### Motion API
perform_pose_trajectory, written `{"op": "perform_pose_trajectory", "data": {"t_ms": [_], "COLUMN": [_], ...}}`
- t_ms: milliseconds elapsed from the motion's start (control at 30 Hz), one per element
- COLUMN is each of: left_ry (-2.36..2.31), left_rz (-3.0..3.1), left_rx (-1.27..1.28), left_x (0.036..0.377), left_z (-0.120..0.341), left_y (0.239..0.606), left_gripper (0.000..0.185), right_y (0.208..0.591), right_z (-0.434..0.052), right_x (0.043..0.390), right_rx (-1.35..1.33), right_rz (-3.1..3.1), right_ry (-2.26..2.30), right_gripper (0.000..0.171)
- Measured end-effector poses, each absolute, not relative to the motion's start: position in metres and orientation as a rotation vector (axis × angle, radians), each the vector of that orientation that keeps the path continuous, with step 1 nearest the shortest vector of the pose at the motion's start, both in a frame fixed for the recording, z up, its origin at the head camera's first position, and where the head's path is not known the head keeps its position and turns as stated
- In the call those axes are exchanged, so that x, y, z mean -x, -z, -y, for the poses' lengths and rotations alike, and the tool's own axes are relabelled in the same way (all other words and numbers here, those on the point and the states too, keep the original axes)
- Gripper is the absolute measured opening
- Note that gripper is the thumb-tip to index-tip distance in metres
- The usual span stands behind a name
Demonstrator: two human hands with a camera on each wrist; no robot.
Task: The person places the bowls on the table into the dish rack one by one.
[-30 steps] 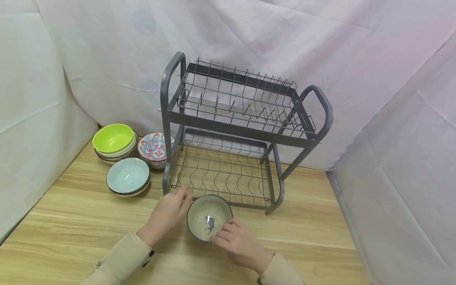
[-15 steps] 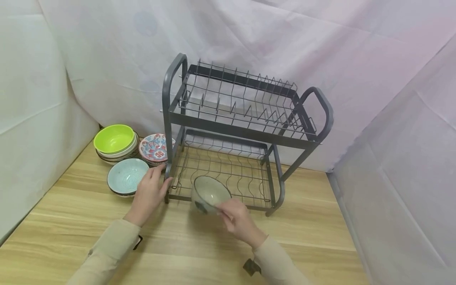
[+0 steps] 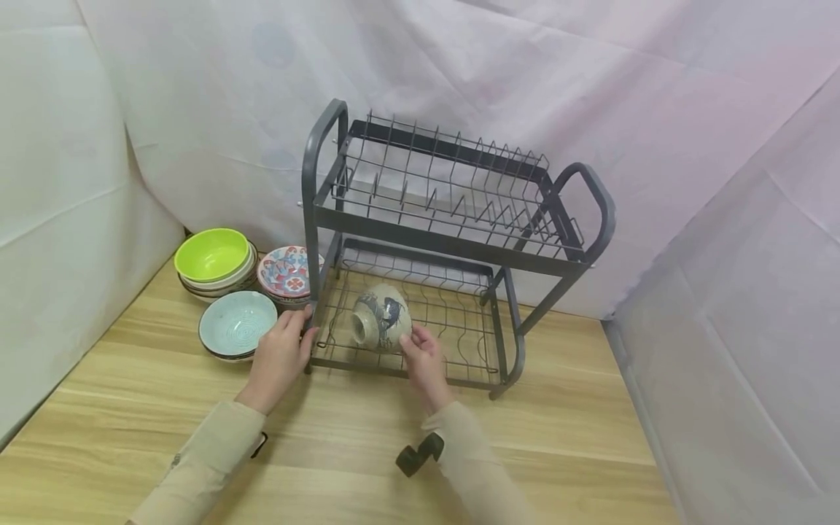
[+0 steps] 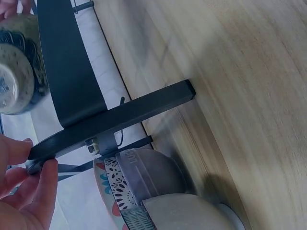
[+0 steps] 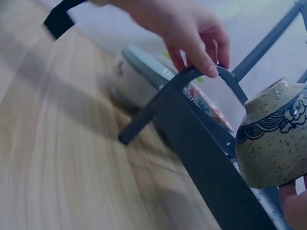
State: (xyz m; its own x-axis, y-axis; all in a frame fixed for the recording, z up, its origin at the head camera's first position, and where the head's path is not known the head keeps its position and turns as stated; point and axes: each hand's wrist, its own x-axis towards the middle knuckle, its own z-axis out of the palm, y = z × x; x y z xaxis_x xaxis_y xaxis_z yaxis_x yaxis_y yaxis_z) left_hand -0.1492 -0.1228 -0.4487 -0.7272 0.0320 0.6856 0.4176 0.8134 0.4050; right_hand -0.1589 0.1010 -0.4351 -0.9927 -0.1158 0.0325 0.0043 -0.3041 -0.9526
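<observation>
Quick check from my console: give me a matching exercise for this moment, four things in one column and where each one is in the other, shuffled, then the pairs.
Things:
1. speckled bowl
2. green bowl
3. left hand
4. pale blue bowl

Places:
A. on top of a stack at the far left of the table
B. on the rack, at its front left post
C. on the table, in front of the green bowl's stack
D. tipped on its side over the lower shelf, held by the right hand

Pairs: 1-D, 2-A, 3-B, 4-C

speckled bowl (image 3: 383, 319) lifted, tipped sideways into rack's lower tier (image 3: 459, 379), left hand (image 3: 281, 357) now on rack leg
</observation>
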Motion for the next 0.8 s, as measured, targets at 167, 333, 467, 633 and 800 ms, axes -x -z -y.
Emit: {"op": "perform_pose_trajectory", "data": {"t_ms": [167, 333, 467, 633, 800], "left_ry": [0.714, 0.71, 0.707, 0.7, 0.691], "left_rz": [2.303, 2.325, 2.335, 2.334, 2.322], "left_rx": [0.322, 0.301, 0.298, 0.292, 0.277], "left_x": [0.15, 0.149, 0.149, 0.15, 0.15], "left_z": [0.121, 0.121, 0.121, 0.12, 0.119], "left_y": [0.45, 0.45, 0.45, 0.45, 0.45], "left_gripper": [0.027, 0.025, 0.024, 0.025, 0.026], "right_y": [0.443, 0.444, 0.443, 0.443, 0.442], "right_z": [-0.087, -0.074, -0.066, -0.059, -0.052], "right_x": [0.167, 0.175, 0.181, 0.192, 0.206], "right_rx": [-0.022, -0.159, -0.275, -0.339, -0.376], "right_rz": [-1.395, -1.153, -0.976, -0.778, -0.644], "right_ry": [2.669, 2.755, 2.78, 2.809, 2.84], "right_gripper": [0.022, 0.025, 0.037, 0.053, 0.055]}}
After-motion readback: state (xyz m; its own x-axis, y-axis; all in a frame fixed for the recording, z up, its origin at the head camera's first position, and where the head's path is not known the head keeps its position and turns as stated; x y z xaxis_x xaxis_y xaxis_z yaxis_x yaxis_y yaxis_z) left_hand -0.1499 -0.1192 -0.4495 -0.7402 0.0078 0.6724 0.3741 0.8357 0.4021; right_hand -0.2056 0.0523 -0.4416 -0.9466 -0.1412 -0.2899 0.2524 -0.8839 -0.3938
